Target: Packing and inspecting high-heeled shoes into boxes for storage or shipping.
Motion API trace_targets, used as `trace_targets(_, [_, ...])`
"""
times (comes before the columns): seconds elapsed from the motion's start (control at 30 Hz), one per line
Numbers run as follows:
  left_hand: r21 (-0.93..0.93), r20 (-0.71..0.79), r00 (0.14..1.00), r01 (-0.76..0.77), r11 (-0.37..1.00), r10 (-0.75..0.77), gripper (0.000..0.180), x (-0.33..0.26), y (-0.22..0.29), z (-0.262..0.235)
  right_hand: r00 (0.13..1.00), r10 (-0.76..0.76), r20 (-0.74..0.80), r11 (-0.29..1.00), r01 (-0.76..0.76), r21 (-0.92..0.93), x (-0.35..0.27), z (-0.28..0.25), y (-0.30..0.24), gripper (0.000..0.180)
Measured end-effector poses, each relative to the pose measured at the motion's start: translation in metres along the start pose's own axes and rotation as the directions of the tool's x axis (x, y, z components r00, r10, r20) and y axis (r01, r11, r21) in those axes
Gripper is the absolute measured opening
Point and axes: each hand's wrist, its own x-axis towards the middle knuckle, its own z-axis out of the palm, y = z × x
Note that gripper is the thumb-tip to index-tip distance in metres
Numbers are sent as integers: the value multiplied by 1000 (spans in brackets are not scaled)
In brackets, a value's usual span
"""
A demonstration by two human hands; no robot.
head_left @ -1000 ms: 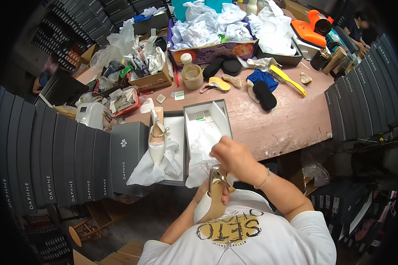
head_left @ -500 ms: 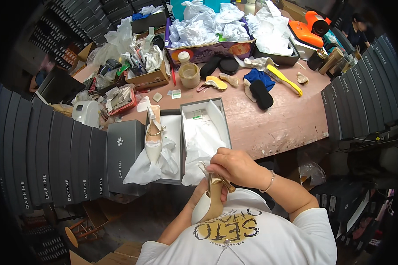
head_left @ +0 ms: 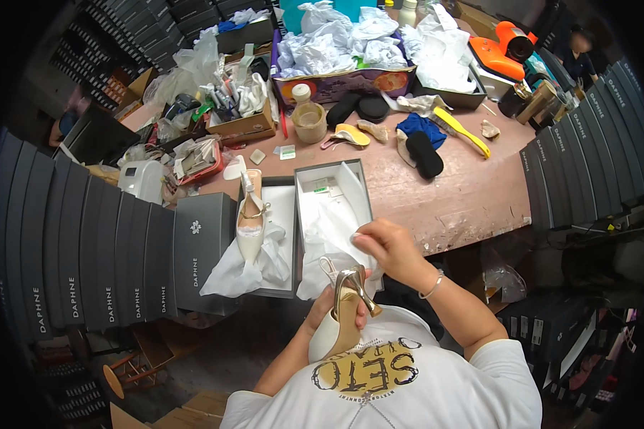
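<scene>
My left hand (head_left: 319,312) is wrapped round a white high-heeled shoe (head_left: 347,325) with a tan sole and a shiny gold heel, its heel end upward, close to my shirt. Just above and to the right, my right hand (head_left: 392,250) is off the shoe, with thumb and fingertips pinched together at the box's near right corner. Whether the pinch holds the paper or some small thing I cannot make out. A matching shoe (head_left: 250,243) lies on white tissue in the left part of the open shoebox (head_left: 285,286). Tissue paper (head_left: 333,225) also fills the right part (head_left: 367,196).
Dark shoeboxes (head_left: 86,250) stand stacked along the left, and more (head_left: 587,136) on the right. Farther back are a yellow brush (head_left: 465,134), a blue cloth (head_left: 421,127), black pads (head_left: 426,156), a jar (head_left: 309,123) and a carton of crumpled paper (head_left: 343,82). A co-worker (head_left: 578,53) is at far right.
My right hand has let go of the shoe's heel and moved up and right, toward the box. The gold heel now shows fully. My left hand still holds the shoe.
</scene>
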Motion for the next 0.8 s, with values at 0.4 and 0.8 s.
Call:
trace_targets(0.4, [544, 21, 986, 130, 829, -168, 76, -11, 49, 12, 960, -176, 218, 977, 197, -77, -8, -13, -29, 18])
trace_targets(0.8, [-86, 152, 956, -242, 967, 252, 39, -4, 82, -4, 999, 14, -38, 978, -6, 208, -5, -16, -45, 17])
